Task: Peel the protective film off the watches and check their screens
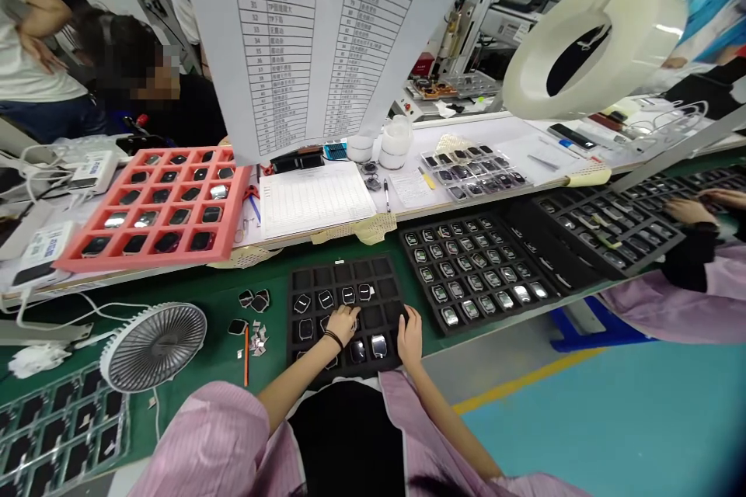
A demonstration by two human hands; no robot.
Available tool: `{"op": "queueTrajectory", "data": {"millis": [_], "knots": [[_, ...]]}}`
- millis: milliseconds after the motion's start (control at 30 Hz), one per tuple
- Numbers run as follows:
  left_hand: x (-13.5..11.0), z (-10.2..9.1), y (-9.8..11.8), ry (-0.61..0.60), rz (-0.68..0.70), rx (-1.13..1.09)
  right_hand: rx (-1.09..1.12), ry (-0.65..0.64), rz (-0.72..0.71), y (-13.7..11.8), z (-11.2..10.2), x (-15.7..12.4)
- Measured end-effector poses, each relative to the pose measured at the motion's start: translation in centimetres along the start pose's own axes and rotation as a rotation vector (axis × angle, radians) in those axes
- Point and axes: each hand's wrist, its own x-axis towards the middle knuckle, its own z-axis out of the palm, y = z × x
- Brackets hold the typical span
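Observation:
A black compartment tray (381,266) lies on the green bench before me, with square smartwatch faces in several pockets. My left hand (343,326) reaches over its middle, fingers bent down and drawn together at a pocket; what they hold is hidden. At the tray's right side my right hand (410,335) grips the edge. Along the row beyond my left hand, a watch (348,294) shows white marks on its dark screen. Nearer to me a watch with a bright, reflecting face (378,346) sits in its pocket.
More watches fill a second black tray (402,241) to the right. A small fan (155,345), an orange stick (246,356) and loose watches (259,300) are at left. On the shelf stands a pink foam tray (224,248). A co-worker's hand (691,211) is at far right.

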Motion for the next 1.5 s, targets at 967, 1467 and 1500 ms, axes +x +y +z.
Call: {"op": "queueTrajectory", "data": {"millis": [967,1467,1500], "knots": [[-11.8,-0.2,-6.2,0.408,-0.290,-0.500,0.583,-0.902,0.278,-12.4,7.6,-2.6],[-13.7,4.3,-16.2,0.376,-1.062,-0.414,1.060,-0.964,0.789,-15.4,4.2,-2.1],[-13.5,4.2,-16.2,0.371,-1.063,-0.423,1.085,-0.964,0.809,-15.9,4.0,-2.0]]}}
